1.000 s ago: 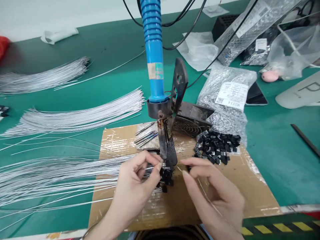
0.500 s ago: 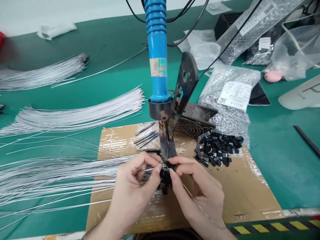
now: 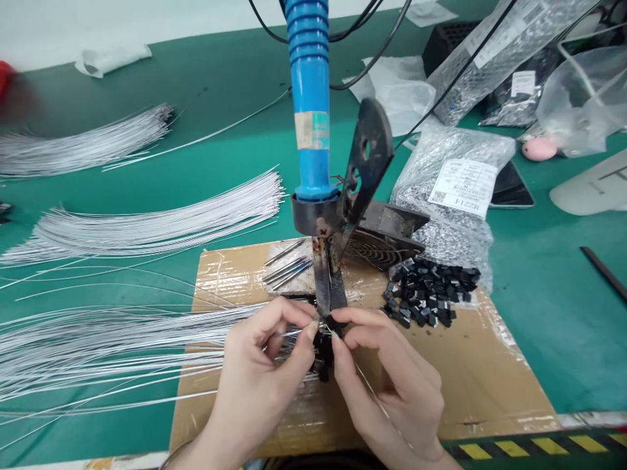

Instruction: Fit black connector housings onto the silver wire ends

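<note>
An upright soldering iron [image 3: 313,150] with a blue handle stands in a dark metal holder, tip pointing down. Just below the tip, my left hand [image 3: 269,365] pinches a tiny piece between thumb and index finger; the fingers mostly cover it. My right hand [image 3: 392,378] is closed on a thin solder wire [image 3: 368,386], which trails down across the palm toward the wrist. The fingertips of both hands nearly meet at the tip. Beneath them sits a dark cluster of small black parts [image 3: 324,356]. Thin white wires [image 3: 161,339] run from the left to behind my left hand.
Two more wire bundles [image 3: 161,222] lie at the left. A pile of black connector pieces [image 3: 431,290] rests on the cardboard [image 3: 480,385], near a bubble-wrap bag [image 3: 441,196]. Metal tips [image 3: 289,266] lie beside the holder. A phone [image 3: 512,186] is farther right.
Both hands keep their pinch under the iron tip, with only a slight shift of the right hand. The whole view has moved slightly.
</note>
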The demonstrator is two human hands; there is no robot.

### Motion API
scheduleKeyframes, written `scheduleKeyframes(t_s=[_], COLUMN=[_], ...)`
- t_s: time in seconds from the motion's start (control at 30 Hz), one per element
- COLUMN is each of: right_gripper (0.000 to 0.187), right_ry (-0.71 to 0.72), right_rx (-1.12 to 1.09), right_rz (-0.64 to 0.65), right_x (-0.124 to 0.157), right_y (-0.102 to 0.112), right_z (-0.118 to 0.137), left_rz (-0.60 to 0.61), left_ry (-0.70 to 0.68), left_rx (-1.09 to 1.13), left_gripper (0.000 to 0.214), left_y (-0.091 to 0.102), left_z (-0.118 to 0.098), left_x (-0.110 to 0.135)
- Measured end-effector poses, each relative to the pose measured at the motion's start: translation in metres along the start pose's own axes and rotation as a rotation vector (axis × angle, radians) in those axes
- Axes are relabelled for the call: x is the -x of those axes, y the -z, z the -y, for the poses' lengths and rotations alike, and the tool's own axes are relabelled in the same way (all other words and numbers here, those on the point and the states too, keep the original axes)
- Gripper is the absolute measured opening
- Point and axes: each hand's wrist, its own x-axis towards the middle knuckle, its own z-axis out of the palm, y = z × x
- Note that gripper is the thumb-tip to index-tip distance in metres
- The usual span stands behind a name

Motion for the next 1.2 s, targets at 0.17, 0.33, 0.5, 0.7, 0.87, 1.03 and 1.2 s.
scheduleKeyframes(t_s=[0.17, 0.33, 0.5, 0.7, 0.87, 1.03, 1.2], right_gripper=[0.022, 0.022, 0.021, 0.022, 0.022, 0.023, 0.022], right_ry=[0.02, 0.006, 0.01, 0.012, 0.028, 0.036, 0.037], right_rx=[0.005, 0.004, -0.012, -0.008, 0.005, 0.0, -0.003], right_rz=[0.017, 0.011, 0.025, 0.018, 0.005, -0.005, -0.01], right_x=[-0.0023, -0.0039, -0.0037, -0.003, -0.0043, -0.0052, -0.0046], right_y=[0.0005, 0.0007, 0.0019, 0.0011, -0.0005, -0.0006, -0.0007], right_z=[0.0008, 0.0022, 0.0021, 0.0005, 0.002, 0.0023, 0.0025], left_rz=[-0.001, -0.005, -0.014, -0.006, -0.003, -0.004, 0.007], left_ry=[0.003, -0.005, -0.008, 0.003, -0.01, -0.022, -0.008], left_rx=[-0.001, -0.004, -0.009, -0.008, -0.006, -0.01, -0.014], left_gripper=[0.015, 0.015, 0.015, 0.016, 0.015, 0.015, 0.015], left_y=[0.0013, 0.002, 0.0002, 0.0001, 0.0012, 0.0016, 0.0018], left_z=[0.0006, 0.0013, 0.0004, 0.0018, 0.0007, 0.0012, 0.0053], left_x=[0.0011, 0.0009, -0.0004, -0.0009, 0.0004, 0.0015, 0.0016])
